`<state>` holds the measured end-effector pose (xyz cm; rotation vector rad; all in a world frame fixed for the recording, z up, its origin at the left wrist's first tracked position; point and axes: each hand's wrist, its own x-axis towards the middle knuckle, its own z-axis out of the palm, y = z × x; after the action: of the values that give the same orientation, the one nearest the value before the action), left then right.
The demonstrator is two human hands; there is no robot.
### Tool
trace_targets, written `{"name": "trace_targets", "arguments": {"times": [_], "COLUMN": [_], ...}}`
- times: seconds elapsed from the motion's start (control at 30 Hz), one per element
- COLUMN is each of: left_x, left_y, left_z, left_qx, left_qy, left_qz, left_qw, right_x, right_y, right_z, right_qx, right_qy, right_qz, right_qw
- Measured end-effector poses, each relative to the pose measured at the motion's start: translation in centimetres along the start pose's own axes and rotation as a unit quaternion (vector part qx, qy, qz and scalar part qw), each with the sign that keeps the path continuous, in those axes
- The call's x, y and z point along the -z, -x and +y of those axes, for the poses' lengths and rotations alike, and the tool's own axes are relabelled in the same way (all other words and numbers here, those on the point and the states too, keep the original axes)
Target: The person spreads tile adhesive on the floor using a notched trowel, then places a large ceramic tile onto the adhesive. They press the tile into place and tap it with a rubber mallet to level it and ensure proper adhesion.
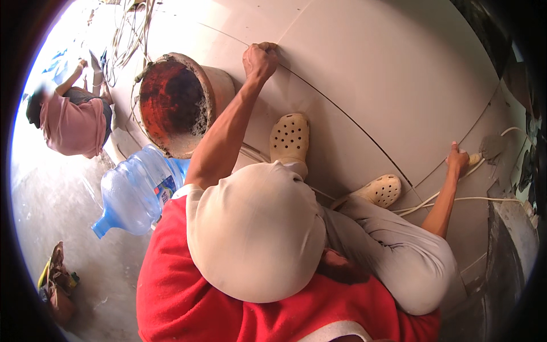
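My left hand [261, 60] is closed, its bent fingertips down on the gap between large pale floor tiles [364, 68]. Whatever those fingers hold, if anything, is hidden. Out to the right, my right hand [457, 158] grips the light handle of a trowel [491, 147], whose grey blade lies close to the tile surface. A dark joint line runs from near my left hand toward my right foot. Beside my left forearm stands a mortar-stained bucket [213, 85], reddish inside with grey mortar on its wall.
A blue water jug [134, 188] lies on its side behind the bucket. Another person in a pink shirt [74, 122] crouches at the far left. Pale cables [484, 198] cross near my right arm; more wires [128, 37] hang beyond the bucket. My yellow clogs [290, 137] rest on the tiles.
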<state>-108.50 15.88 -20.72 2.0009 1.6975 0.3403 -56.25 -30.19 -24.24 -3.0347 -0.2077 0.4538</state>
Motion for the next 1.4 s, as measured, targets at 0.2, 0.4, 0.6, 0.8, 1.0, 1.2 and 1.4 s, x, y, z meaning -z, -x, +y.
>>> {"name": "trace_targets", "arguments": {"times": [0.2, 0.4, 0.6, 0.8, 1.0, 1.2, 1.4], "left_x": [-0.6, 0.1, 1.4, 2.0, 1.5, 2.2, 3.1], "left_y": [-0.3, 0.1, 1.2, 1.2, 1.5, 1.8, 1.6], "left_z": [-2.7, -1.9, 1.0, 1.3, -0.2, -0.3, 0.4], "left_qx": [-0.086, -0.147, -0.048, -0.147, -0.083, -0.064, -0.042], "left_qy": [-0.049, -0.144, -0.046, -0.107, -0.147, -0.109, -0.166], "left_qz": [-0.039, 0.001, -0.031, -0.063, -0.057, -0.061, -0.078], "left_qw": [0.994, 0.979, 0.997, 0.981, 0.984, 0.990, 0.982], "right_x": [-0.2, 1.2, 0.4, 1.3, 6.0, 6.8, 4.2], "right_y": [-0.9, 0.5, 3.0, -0.7, -8.0, -18.3, -20.9], "right_z": [2.0, 0.6, 0.7, -0.3, -10.7, -18.9, -19.7], "right_qx": [-0.040, -0.044, -0.067, 0.043, 0.270, 0.325, 0.293], "right_qy": [-0.257, -0.170, -0.235, -0.163, -0.034, 0.065, 0.030], "right_qz": [-0.085, -0.143, -0.126, -0.123, 0.136, 0.177, 0.123], "right_qw": [0.962, 0.974, 0.961, 0.978, 0.953, 0.927, 0.948]}}
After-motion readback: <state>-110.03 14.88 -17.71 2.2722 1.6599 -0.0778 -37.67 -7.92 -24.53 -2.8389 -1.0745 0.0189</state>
